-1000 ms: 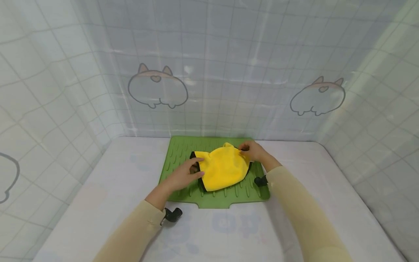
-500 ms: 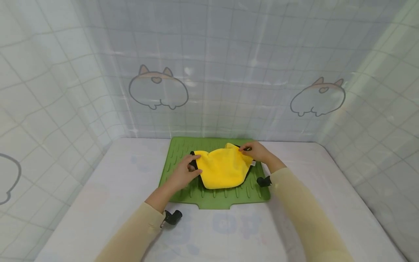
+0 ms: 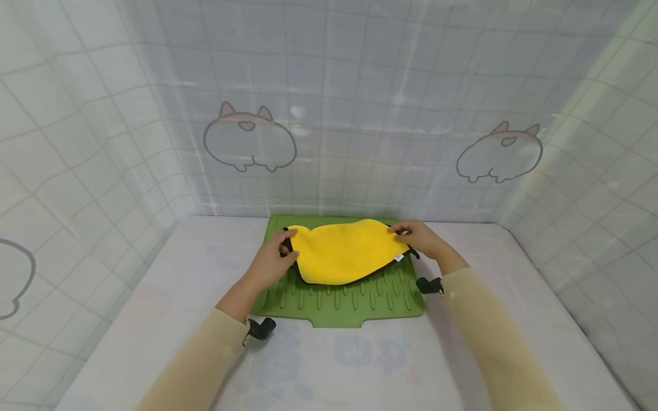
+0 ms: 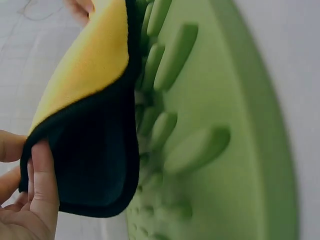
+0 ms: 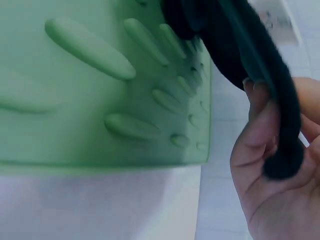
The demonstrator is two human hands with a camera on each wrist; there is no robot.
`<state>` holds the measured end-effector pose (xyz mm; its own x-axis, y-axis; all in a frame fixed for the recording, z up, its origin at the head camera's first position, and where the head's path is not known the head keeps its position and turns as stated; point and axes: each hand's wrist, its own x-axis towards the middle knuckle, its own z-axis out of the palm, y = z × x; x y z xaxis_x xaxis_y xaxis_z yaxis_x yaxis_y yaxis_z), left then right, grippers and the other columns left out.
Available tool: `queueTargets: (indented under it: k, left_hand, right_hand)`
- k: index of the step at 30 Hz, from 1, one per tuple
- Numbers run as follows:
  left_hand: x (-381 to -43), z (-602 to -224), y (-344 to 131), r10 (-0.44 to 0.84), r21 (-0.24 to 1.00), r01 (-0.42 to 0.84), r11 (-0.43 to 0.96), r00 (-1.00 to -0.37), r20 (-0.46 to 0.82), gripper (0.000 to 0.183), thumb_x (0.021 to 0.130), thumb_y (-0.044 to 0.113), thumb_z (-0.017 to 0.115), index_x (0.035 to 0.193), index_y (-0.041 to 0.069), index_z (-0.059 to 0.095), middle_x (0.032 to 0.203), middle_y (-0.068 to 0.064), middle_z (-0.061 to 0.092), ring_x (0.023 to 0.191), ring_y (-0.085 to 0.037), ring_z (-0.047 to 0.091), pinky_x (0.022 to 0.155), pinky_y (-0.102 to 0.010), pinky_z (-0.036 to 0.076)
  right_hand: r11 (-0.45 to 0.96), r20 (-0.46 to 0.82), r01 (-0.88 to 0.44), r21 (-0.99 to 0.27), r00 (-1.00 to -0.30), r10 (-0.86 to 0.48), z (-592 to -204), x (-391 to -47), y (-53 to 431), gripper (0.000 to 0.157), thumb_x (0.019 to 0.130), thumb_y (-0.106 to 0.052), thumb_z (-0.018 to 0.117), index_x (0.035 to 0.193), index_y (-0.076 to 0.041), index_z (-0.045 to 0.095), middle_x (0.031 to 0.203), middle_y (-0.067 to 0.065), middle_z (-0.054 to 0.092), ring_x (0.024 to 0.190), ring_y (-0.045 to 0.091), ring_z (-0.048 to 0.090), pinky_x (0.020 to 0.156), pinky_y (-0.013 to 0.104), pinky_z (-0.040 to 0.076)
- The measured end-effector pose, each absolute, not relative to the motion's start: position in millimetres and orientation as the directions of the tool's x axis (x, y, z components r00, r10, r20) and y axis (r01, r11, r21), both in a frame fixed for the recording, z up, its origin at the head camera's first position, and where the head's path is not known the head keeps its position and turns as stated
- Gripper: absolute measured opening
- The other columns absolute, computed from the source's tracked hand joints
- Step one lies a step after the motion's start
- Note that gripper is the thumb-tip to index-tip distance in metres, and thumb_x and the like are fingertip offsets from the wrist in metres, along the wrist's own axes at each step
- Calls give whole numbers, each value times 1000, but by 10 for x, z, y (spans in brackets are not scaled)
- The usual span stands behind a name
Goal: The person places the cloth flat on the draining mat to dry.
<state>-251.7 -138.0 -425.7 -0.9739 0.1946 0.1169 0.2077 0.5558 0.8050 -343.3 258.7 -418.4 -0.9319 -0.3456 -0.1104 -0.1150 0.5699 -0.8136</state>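
Note:
A yellow cloth (image 3: 349, 251) with a dark underside and black edging stretches between both hands over a green ridged mat (image 3: 334, 311). My left hand (image 3: 267, 260) pinches its left edge; in the left wrist view the thumb and fingers clasp the black border, and the dark underside (image 4: 95, 155) hangs below. At the cloth's right end my right hand (image 3: 421, 238) pinches the edge. The right wrist view shows dark cloth (image 5: 275, 95) between that hand's fingers, raised above the mat. A small white tag (image 3: 398, 258) sticks out near the right hand.
The mat lies on a pale patterned tabletop (image 3: 360, 371). Behind it hangs a tile-patterned curtain (image 3: 370, 114) with animal drawings, and similar sheets stand at both sides. A black camera mount is on each wrist, the left one (image 3: 262, 329) near the mat's front left corner.
My hands have moved apart, left hand leftward and right hand rightward. The cloth between them has spread wider and lifted, uncovering more of the mat's front.

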Motion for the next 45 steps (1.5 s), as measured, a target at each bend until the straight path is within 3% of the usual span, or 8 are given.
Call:
queueTargets:
  k: [5,10,15,19,22,27,38,45]
  left_hand:
    - [-2577,-4252,-1476,189,788,203,581,-976,112,56,101,13,60,153,11,41,154,-15,34,88,-24,51,63,-34,48]
    - [-2639,-4274,-1561,215,752,207,626,-973,89,56,101,11,59,153,7,40,158,-20,28,87,-24,51,64,-34,47]
    - [-2676,-4322,-1596,271,704,211,678,-962,28,56,101,8,58,152,3,39,160,-26,23,83,-23,53,67,-34,49]
    - [-2662,-4366,-1578,305,705,207,678,-952,-14,56,101,11,59,153,3,38,157,-27,28,90,-24,54,72,-35,49]
    - [-2613,-4364,-1562,322,734,190,652,-946,-42,54,102,15,60,151,3,41,137,-28,49,80,-25,54,66,-36,48]
    - [-2492,-4341,-1573,308,771,95,630,-941,-136,46,103,24,59,145,8,50,114,-16,64,79,-20,59,65,-35,50]
    - [-2318,-4417,-1475,348,763,149,629,-931,-105,45,97,22,69,139,10,58,148,-17,48,127,-37,52,96,-50,49]
    - [-2371,-4482,-1424,284,771,183,610,-959,3,53,98,19,67,147,9,50,155,-20,36,119,-36,53,89,-48,51]
  right_hand:
    - [549,-147,-87,-831,-918,-368,-4157,-3369,2671,32,102,-12,60,132,-3,64,151,22,41,100,23,57,79,29,52]
    - [547,-217,-43,-836,-890,-402,-4172,-3311,2724,35,99,-14,65,133,-7,64,138,16,55,68,16,42,63,31,40]
    - [554,-288,-22,-832,-837,-466,-4229,-3236,2712,39,97,-10,67,136,-8,62,137,14,53,60,14,36,59,28,38]
    - [577,-304,-45,-816,-815,-494,-4270,-3218,2688,43,96,-9,69,138,-7,60,144,17,49,67,17,46,63,29,46]
    - [597,-278,-90,-798,-823,-495,-4301,-3240,2676,46,97,-10,67,142,-8,57,148,17,47,88,20,59,77,34,55]
    - [587,-221,-111,-802,-857,-465,-4322,-3275,2644,44,101,-12,61,144,-8,54,142,18,51,122,30,56,100,46,50]
    - [541,-160,-112,-834,-889,-429,-4364,-3289,2570,33,98,-13,67,129,-5,67,136,16,57,94,25,55,78,33,50]
    - [566,-161,-66,-822,-926,-343,-4351,-3290,2594,33,96,-17,70,128,-10,69,142,14,54,105,23,61,84,35,54]
